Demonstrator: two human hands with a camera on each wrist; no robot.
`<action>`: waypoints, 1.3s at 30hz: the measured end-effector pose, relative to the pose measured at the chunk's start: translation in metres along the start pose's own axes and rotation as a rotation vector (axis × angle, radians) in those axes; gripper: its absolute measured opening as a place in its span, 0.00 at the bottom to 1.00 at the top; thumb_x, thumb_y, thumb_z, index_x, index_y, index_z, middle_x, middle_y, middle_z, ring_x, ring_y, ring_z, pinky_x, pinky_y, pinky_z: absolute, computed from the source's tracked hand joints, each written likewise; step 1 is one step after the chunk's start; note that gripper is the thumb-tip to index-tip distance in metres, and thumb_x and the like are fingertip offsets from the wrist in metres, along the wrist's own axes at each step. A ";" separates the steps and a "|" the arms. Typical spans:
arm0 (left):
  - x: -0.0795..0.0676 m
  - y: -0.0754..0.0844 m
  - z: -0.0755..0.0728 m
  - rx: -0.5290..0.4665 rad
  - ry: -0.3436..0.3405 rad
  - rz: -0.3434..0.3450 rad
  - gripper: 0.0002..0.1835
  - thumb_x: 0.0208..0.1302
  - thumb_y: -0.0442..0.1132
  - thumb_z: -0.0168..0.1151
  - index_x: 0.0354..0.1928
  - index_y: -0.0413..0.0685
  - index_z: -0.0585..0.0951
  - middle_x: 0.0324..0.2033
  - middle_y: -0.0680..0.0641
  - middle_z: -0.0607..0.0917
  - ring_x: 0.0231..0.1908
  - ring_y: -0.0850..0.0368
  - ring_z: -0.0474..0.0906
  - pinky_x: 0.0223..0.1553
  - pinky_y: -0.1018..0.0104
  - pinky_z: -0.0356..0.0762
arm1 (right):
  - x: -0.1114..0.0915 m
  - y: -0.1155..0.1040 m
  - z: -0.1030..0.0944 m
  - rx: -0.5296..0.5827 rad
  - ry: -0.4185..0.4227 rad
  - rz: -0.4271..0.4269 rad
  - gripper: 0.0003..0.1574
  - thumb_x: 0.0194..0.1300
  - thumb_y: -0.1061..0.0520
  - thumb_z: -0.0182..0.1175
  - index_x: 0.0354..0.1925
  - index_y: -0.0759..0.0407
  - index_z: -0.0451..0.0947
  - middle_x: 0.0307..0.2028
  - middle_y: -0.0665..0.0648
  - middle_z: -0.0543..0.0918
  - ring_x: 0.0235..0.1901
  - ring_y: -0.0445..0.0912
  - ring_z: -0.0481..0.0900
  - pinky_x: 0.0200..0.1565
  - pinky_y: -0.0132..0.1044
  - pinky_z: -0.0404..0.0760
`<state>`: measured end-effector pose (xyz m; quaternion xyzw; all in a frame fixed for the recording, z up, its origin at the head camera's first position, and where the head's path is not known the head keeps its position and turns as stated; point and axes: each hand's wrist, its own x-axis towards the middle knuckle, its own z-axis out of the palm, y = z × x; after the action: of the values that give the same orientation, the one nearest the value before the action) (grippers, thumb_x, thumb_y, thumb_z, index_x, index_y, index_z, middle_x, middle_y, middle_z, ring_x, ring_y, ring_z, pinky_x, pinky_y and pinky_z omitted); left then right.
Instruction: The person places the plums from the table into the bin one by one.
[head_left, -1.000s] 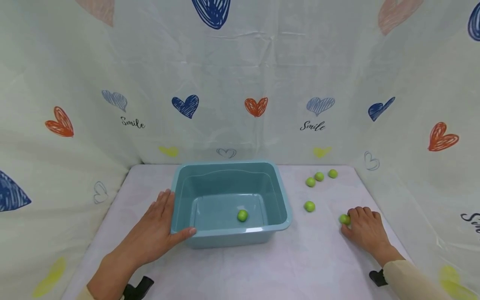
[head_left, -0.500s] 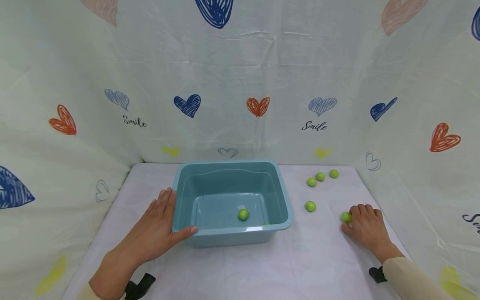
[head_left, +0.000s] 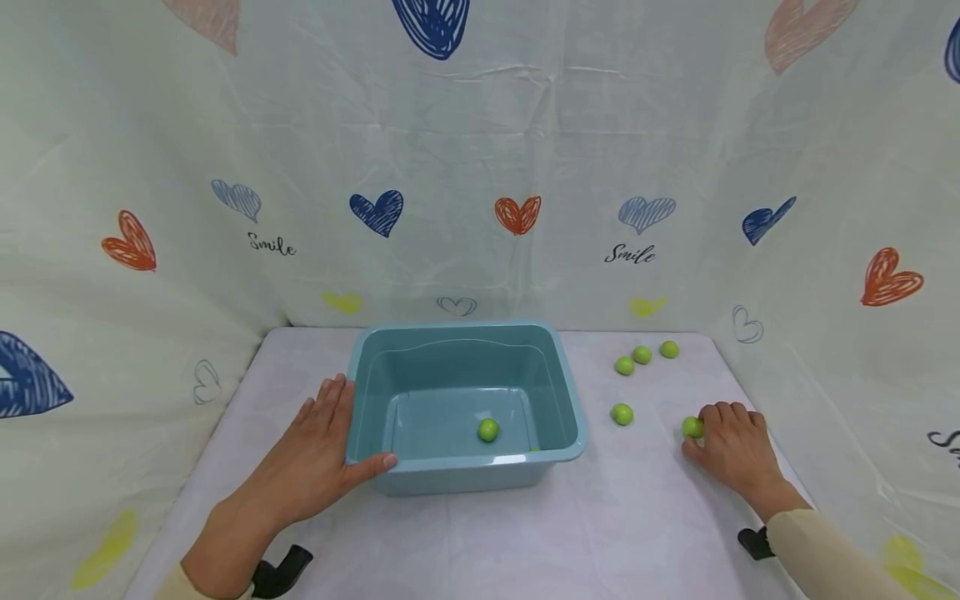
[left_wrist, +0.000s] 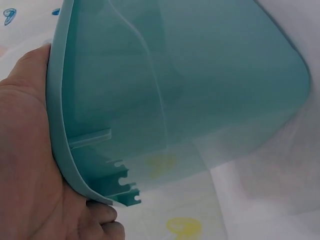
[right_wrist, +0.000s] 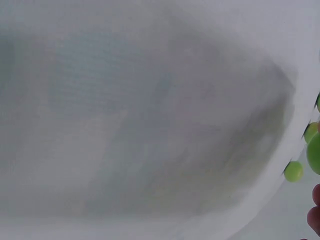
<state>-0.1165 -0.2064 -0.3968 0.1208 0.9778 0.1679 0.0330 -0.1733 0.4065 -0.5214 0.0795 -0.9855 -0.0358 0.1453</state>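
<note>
My left hand (head_left: 303, 458) rests against the left side of a light blue plastic basin (head_left: 465, 479), its fingers straight and the thumb lying over the front rim. In the left wrist view, the rim of the basin (left_wrist: 56, 100) runs along this hand (left_wrist: 25, 140). Inside the basin lies a green ball (head_left: 488, 430); a sliver of green (head_left: 535, 450) shows just behind the front rim. Toward the right edge of the table, my right hand (head_left: 733, 446) pinches another green ball (head_left: 692, 427) between thumb and fingers. Only its fingertips (right_wrist: 314, 217) enter the right wrist view, beside the ball (right_wrist: 314, 153).
A loose green ball (head_left: 622, 414) sits between the basin and my right hand. Farther back on the right are three more: a near one (head_left: 625, 365), a middle one (head_left: 642, 355) and a far one (head_left: 670, 349). A heart-printed curtain (head_left: 562, 150) surrounds the white table (head_left: 480, 542).
The right hand with its ball has shifted slightly away from me. A green sliver has come into sight behind the basin's front rim. The left hand stays against the basin.
</note>
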 end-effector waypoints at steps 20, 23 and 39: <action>0.000 0.000 0.001 0.043 0.011 0.017 0.68 0.65 0.80 0.55 0.81 0.27 0.48 0.82 0.27 0.50 0.81 0.27 0.47 0.77 0.27 0.51 | 0.044 -0.034 -0.039 0.012 0.181 -0.175 0.26 0.50 0.49 0.72 0.37 0.66 0.74 0.31 0.61 0.75 0.37 0.59 0.71 0.42 0.57 0.70; 0.000 0.000 0.001 0.040 0.011 0.021 0.67 0.65 0.79 0.56 0.81 0.27 0.48 0.82 0.27 0.50 0.81 0.27 0.47 0.77 0.28 0.51 | 0.055 -0.045 -0.050 0.024 0.215 -0.217 0.24 0.51 0.49 0.70 0.35 0.65 0.73 0.29 0.59 0.74 0.35 0.58 0.70 0.42 0.57 0.70; -0.001 0.000 0.002 0.005 -0.009 0.001 0.69 0.64 0.80 0.56 0.82 0.27 0.46 0.82 0.28 0.48 0.81 0.27 0.47 0.77 0.27 0.51 | 0.110 -0.129 -0.115 0.068 0.292 -0.364 0.22 0.56 0.45 0.68 0.34 0.61 0.74 0.31 0.58 0.75 0.35 0.55 0.69 0.38 0.47 0.64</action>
<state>-0.1158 -0.2061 -0.3986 0.1220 0.9780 0.1651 0.0372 -0.2245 0.2552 -0.3929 0.2650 -0.9241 -0.0164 0.2749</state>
